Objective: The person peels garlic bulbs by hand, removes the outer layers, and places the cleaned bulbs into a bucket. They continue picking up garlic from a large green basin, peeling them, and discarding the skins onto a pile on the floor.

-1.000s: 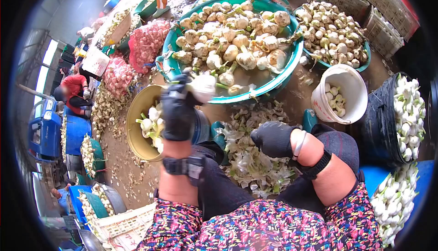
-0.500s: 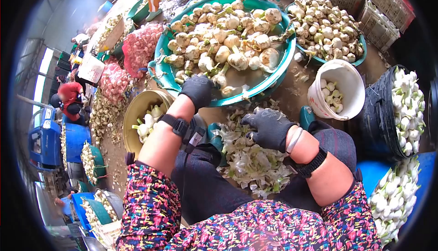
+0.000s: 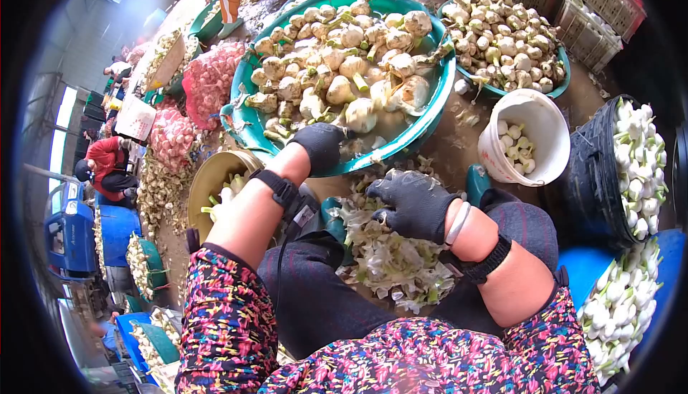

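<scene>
The right hand (image 3: 412, 204), gloved in black, is hovering over the peelings (image 3: 390, 258) piled on the floor between the knees; its fingers are curled loosely and are gripping nothing visible. The left hand (image 3: 320, 147), also gloved, is reaching forward and resting at the near rim of the green basin (image 3: 247, 125), fingers bent downward into the basin; whether it is gripping a bulb cannot be told. The basin is holding a heap of garlic (image 3: 344, 57) with stems and roots attached, and the nearest bulbs are lying just beyond the left fingertips. Left of the left forearm, a yellow bowl (image 3: 208, 179) is holding a few trimmed bulbs. Right of the right hand, a white bucket (image 3: 545, 125) is holding peeled bulbs, and beside it a black tub (image 3: 595, 179) is standing full of white bulbs. Beyond the bucket, a second basin (image 3: 566, 82) is carrying more untrimmed garlic. Farther left, red mesh sacks (image 3: 208, 79) are lying on the floor, and a person in red (image 3: 107, 165) is crouching near them.
</scene>
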Motion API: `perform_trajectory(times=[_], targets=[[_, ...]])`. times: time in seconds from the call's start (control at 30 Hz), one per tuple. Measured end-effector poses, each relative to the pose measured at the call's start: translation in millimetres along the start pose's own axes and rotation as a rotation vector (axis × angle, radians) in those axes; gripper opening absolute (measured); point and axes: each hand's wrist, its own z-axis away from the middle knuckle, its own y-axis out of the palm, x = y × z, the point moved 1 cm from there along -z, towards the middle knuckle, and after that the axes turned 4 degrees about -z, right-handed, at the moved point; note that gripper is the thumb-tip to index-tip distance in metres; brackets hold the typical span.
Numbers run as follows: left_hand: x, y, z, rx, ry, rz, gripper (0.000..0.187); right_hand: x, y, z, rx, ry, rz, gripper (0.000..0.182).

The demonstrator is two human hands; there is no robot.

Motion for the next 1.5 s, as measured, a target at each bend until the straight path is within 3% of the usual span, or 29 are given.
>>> perform_trajectory(times=[0.07, 0.13, 0.3, 0.43, 0.57, 0.63, 0.7, 0.73, 0.77, 0.83, 0.9, 0.93, 0.97, 1.0, 1.03, 1.07, 1.1, 1.13, 1.17, 1.23, 1.43, 1.5], targets=[[4.3, 6.7, -16.3, 0.093, -0.022, -0.059, 0.028, 1.6, -4.3, 0.4, 0.016, 0.028, -0.011, 0.022], [10.7, 8.5, -22.6, -0.033, 0.144, -0.012, 0.021, 2.1, -9.7, 0.9, 0.026, 0.05, -0.012, 0.023], [16.3, 32.3, -8.1, -0.026, 0.176, 0.054, 0.012, 0.2, -11.8, 2.9, -0.002, 0.075, 0.013, 0.028], [11.1, 34.2, 8.3, -0.126, 0.199, 0.187, 0.011, 1.8, -9.7, 0.9, -0.003, 0.089, -0.027, 0.034], [9.9, 33.6, 3.3, -0.079, 0.095, 0.37, 0.014, 0.4, -8.2, 1.6, 0.001, 0.08, -0.016, 0.033], [18.6, 28.9, -7.3, -0.128, 0.209, 0.454, 0.016, -6.2, -12.5, -4.9, -0.011, 0.055, -0.007, 0.035], [15.9, 15.4, 12.8, -0.254, 0.213, 0.628, 0.022, -6.2, -15.1, -5.8, -0.159, -0.01, -0.119, 0.032], [6.2, -6.1, 28.8, -0.256, 0.121, 0.947, 0.024, 1.6, -18.8, -5.3, -0.203, 0.108, -0.119, 0.047], [-4.5, -26.3, 45.9, -0.25, 0.023, 1.265, 0.026, 3.1, -17.4, -8.9, -0.204, 0.106, -0.12, 0.047], [-21.9, -49.3, 77.2, -0.233, 0.068, 1.323, 0.026, 6.3, -15.8, -13.0, -0.563, -0.017, -0.146, 0.052], [-42.3, -44.4, 98.4, -0.309, 0.149, 1.538, 0.029, 5.8, -18.2, -19.6, -0.553, -0.054, -0.259, 0.056], [-47.0, -43.4, 107.4, -0.384, 0.194, 1.44, 0.025, 5.7, -17.8, -19.7, -0.48, -0.105, -0.56, 0.056], [-38.9, -31.5, 102.3, -0.686, 0.513, 0.791, 0.028, 6.8, -15.7, -19.5, -0.394, -0.15, -0.859, 0.056], [-50.6, -32.8, 110.4, -0.586, 0.397, 1.25, 0.03, 13.0, -12.8, -20.5, -0.433, -0.2, -1.128, 0.052], [-66.6, -32.6, 117.0, -0.459, 0.258, 1.699, 0.033, 16.6, -10.9, -19.2, -0.376, -0.107, -1.29, 0.051], [-71.1, -22.3, 117.2, -0.474, 0.261, 1.683, 0.037, 8.8, -3.6, -20.7, -0.404, -0.108, -1.18, 0.052], [-73.9, -14.5, 116.0, -0.63, 0.262, 1.435, 0.034, 7.3, -1.7, -22.8, -0.431, -0.107, -1.067, 0.053], [-73.3, -2.9, 111.0, -0.614, 0.208, 1.501, 0.031, 6.8, -2.8, -22.6, -0.511, -0.173, -0.766, 0.053], [-72.3, 4.6, 106.4, -0.6, 0.157, 1.562, 0.03, 7.9, -2.1, -20.2, -0.503, -0.168, -0.764, 0.053], [-72.7, 6.4, 105.0, -0.613, 0.158, 1.624, 0.027, 21.3, -8.8, -16.9, -0.704, -0.223, -0.214, 0.048], [-75.2, 3.1, 104.1, -0.617, 0.145, 1.757, 0.022, 18.5, -9.6, -16.7, -0.738, -0.283, -0.263, 0.041], [-76.9, 2.8, 100.8, -0.676, 0.178, 1.671, 0.022, 14.0, -4.6, -16.5, -0.723, -0.239, -0.417, 0.039]])
